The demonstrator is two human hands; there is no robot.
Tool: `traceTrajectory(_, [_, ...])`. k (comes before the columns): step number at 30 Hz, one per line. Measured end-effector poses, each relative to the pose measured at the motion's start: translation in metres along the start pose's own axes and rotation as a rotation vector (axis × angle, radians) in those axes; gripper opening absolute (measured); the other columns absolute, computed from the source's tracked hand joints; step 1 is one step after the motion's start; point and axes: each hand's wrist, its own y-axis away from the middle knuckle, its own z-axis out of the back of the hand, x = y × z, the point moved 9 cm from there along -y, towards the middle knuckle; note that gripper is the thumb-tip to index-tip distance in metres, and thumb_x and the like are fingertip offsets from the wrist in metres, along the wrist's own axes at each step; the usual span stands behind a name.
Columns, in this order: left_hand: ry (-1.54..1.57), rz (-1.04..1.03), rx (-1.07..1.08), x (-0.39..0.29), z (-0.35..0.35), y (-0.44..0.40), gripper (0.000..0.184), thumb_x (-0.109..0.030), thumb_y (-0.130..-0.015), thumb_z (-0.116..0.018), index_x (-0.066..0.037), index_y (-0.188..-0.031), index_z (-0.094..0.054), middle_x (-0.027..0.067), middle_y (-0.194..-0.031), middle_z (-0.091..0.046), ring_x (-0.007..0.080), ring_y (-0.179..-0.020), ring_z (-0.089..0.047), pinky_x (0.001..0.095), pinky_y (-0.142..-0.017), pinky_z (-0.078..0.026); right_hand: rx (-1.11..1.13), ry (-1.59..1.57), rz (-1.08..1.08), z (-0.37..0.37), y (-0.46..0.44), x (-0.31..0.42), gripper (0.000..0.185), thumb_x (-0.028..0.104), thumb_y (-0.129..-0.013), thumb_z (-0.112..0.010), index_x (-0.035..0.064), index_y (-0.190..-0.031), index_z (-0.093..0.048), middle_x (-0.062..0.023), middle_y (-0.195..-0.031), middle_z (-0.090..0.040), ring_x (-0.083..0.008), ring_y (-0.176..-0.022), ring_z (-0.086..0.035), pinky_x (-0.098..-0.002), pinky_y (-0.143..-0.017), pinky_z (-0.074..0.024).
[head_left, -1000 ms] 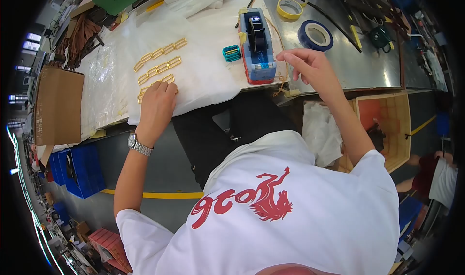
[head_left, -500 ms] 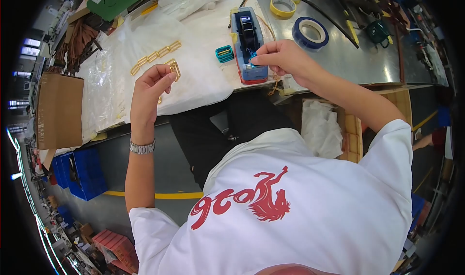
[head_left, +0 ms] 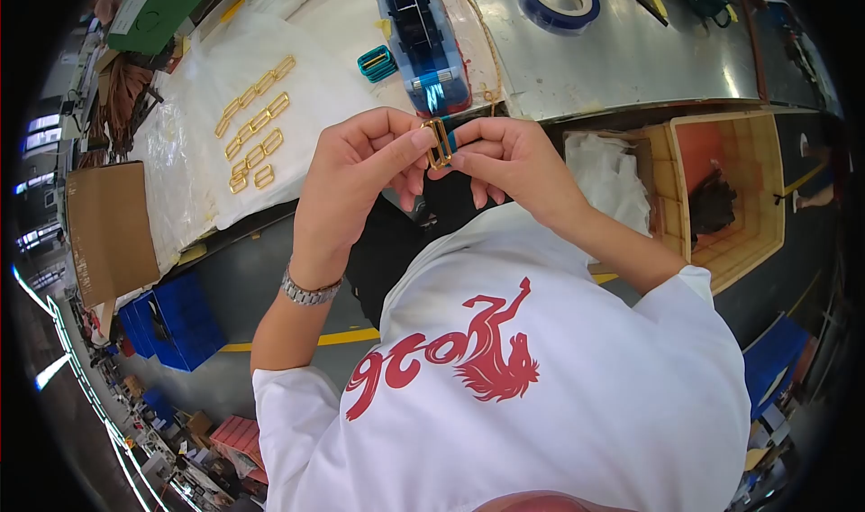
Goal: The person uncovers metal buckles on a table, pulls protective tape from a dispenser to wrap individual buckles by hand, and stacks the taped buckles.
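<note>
My left hand (head_left: 365, 160) pinches a gold slider buckle (head_left: 438, 144), held up in front of my body. From the other side, my right hand (head_left: 518, 156) closes its thumb and index finger on a small strip of teal tape (head_left: 451, 139) against the buckle's edge. Just beyond both hands stands a blue tape dispenser (head_left: 436, 52), a shiny blue tape end at its near side. Left of the dispenser lies a teal-wrapped bundle of buckles (head_left: 377, 64). More gold buckles (head_left: 259, 124) lie in short rows on the white-covered table.
A roll of blue tape (head_left: 559, 0) lies on the metal tabletop (head_left: 622, 61). At the left table edge stands a cardboard box (head_left: 113, 233); a green box (head_left: 158, 7) is behind it. Below right, a wooden crate (head_left: 671, 187) sits beside white plastic wrapping (head_left: 608, 178).
My left hand has brought the buckle rightward from over the table. My right hand has come away from the dispenser, down to the buckle, with tape. The head view has shifted.
</note>
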Motion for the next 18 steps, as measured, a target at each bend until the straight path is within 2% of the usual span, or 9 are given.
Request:
traceTrajectory(9, [-0.135, 0.041, -0.048, 0.010, -0.007, -0.007, 0.021, -0.019, -0.105, -0.076, 0.003, -0.105, -0.074, 0.0059, -0.085, -0.076, 0.0077, -0.065, -0.067, 0.0223, -0.056, -0.054, -0.037, -0.017, 0.055, 0.001, 0.008, -0.004, 0.024, 0.010, -0.104, -0.067, -0.0022, -0.123, -0.075, -0.0038, -0.097, -0.082, -0.0079, -0.065, -0.069, -0.0222, -0.054, -0.0489])
traceTrajectory(12, [-0.150, 0.025, -0.076, 0.010, -0.010, -0.006, 0.021, -0.018, -0.105, -0.076, 0.003, -0.105, -0.074, 0.0060, -0.086, -0.076, 0.0079, -0.065, -0.067, 0.0225, -0.056, -0.054, -0.055, -0.008, 0.044, 0.002, 0.009, -0.005, 0.028, 0.009, -0.105, -0.069, -0.0043, -0.130, -0.073, -0.0046, -0.098, -0.082, -0.0062, -0.067, -0.069, -0.0206, -0.056, -0.0484])
traceTrajectory(14, [-0.136, 0.009, -0.130, 0.012, -0.008, -0.004, 0.022, -0.019, -0.105, -0.076, 0.003, -0.106, -0.075, 0.0045, -0.082, -0.072, 0.0092, -0.065, -0.066, 0.0238, -0.054, -0.055, -0.075, 0.000, 0.048, 0.002, 0.010, -0.008, 0.029, 0.009, -0.105, -0.069, -0.0045, -0.131, -0.073, -0.0047, -0.098, -0.081, -0.0068, -0.069, -0.070, -0.0209, -0.057, -0.0497])
traceTrajectory(18, [-0.117, 0.007, -0.135, 0.018, -0.006, -0.002, 0.022, -0.018, -0.105, -0.077, 0.003, -0.107, -0.075, 0.0052, -0.084, -0.073, 0.0097, -0.066, -0.068, 0.0238, -0.055, -0.056, -0.082, 0.004, 0.076, 0.002, 0.011, -0.007, 0.030, 0.008, -0.105, -0.068, -0.0047, -0.132, -0.072, -0.0059, -0.099, -0.081, -0.0086, -0.074, -0.074, -0.0217, -0.060, -0.0529])
